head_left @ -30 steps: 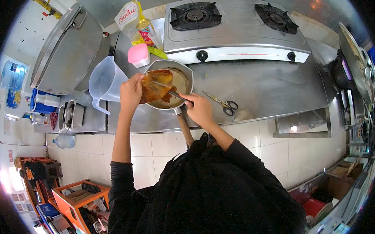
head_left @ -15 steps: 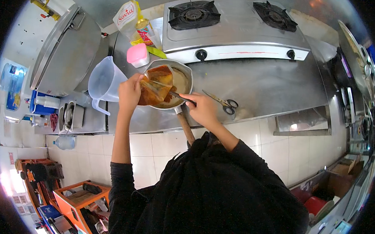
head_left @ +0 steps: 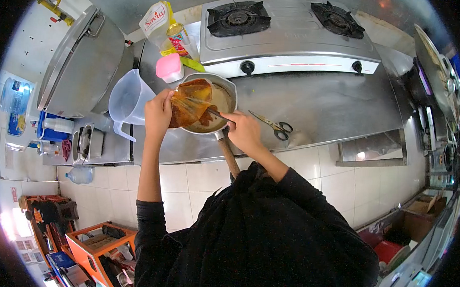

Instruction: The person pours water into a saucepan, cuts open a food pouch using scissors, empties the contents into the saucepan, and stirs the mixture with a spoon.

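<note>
The left hand [head_left: 159,109] pinches the edge of a clear plastic bag [head_left: 190,103] smeared with orange-brown paste, held over the left part of a saucepan [head_left: 235,95]. The right hand [head_left: 244,131] is closed around the dark handle of a utensil [head_left: 218,114], whose far end is hidden by the bag and paste. Brown clumps [head_left: 208,116] show beside the bag within the pan, over a pale brown content. The pan's wooden handle [head_left: 228,156] points toward the person.

To the right, scissors [head_left: 279,129] lie on the steel tabletop [head_left: 324,106]; to the left stands a translucent pitcher [head_left: 132,95]. Behind the pan are a pink-lidded tub [head_left: 169,67] and a red-and-gold can [head_left: 178,36], its lettering too small to make out. Next to the can, a pouch [head_left: 155,22] reads "Sovia" in red. The two-burner stove [head_left: 291,38] bears a thin red marking on its white front, unreadable here.

Compared with half a second ago, the right hand sits slightly nearer the pan and covers the handle's end, which stuck out then. The scissors, pitcher and can keep their places.
</note>
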Demonstrator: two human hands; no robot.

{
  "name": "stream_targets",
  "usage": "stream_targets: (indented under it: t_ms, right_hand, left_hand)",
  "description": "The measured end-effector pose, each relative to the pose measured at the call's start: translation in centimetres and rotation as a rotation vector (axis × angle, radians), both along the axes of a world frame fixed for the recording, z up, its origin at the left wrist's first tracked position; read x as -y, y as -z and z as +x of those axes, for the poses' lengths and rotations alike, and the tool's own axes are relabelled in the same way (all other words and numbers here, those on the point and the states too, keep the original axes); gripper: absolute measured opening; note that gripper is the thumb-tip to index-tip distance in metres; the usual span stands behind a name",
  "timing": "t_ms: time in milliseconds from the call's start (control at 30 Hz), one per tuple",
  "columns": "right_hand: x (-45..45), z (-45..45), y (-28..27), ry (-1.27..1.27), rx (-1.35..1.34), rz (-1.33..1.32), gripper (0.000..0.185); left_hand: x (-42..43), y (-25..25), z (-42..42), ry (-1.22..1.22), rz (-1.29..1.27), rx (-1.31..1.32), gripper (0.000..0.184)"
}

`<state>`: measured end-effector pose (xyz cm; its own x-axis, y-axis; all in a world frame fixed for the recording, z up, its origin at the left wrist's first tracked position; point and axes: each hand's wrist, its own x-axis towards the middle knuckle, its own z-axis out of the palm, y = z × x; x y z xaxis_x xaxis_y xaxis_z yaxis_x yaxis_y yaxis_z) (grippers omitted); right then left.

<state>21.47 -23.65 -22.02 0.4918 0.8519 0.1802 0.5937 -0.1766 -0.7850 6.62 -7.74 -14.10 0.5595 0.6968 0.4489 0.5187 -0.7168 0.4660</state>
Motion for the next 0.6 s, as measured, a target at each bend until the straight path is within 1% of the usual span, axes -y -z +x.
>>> stream_targets:
  t_ms: [100, 200, 300, 367, 500, 567, 600]
  right_hand:
    - [0.9, 0.1, -0.5, 0.025, 0.041, 0.056, 0.032]
    - [1.8, 0.1, -2.1, 0.019, -0.056, -0.026, 0.032]
    - [1.2, -0.2, -1.9, 0.011, -0.002, 0.035, 0.03]
    - [0.4, -0.2, -1.0, 0.02, 0.014, 0.013, 0.03]
    - [0.0, -0.1, -0.4, 0.04, 0.039, 0.008, 0.029]
    - [0.8, 0.4, -1.2, 0.036, -0.076, -0.026, 0.028]
    - [1.3, 0.7, -1.6, 0.033, -0.133, -0.043, 0.027]
  left_hand:
    - [0.0, -0.1, -0.3, -0.033, 0.019, -0.007, 0.019]
    - [-0.1, -0.2, -0.7, -0.047, 0.012, 0.001, 0.019]
    - [-0.3, 0.1, -0.7, -0.019, -0.044, -0.018, 0.019]
    - [-0.3, -0.1, -0.5, -0.018, -0.06, -0.046, 0.019]
    - [-0.5, 0.2, -0.6, -0.014, -0.049, 0.053, 0.02]
    - [-0.9, 0.4, -0.9, 0.007, -0.033, 0.118, 0.021]
    - [-1.0, 0.3, -1.1, -0.013, -0.054, 0.105, 0.021]
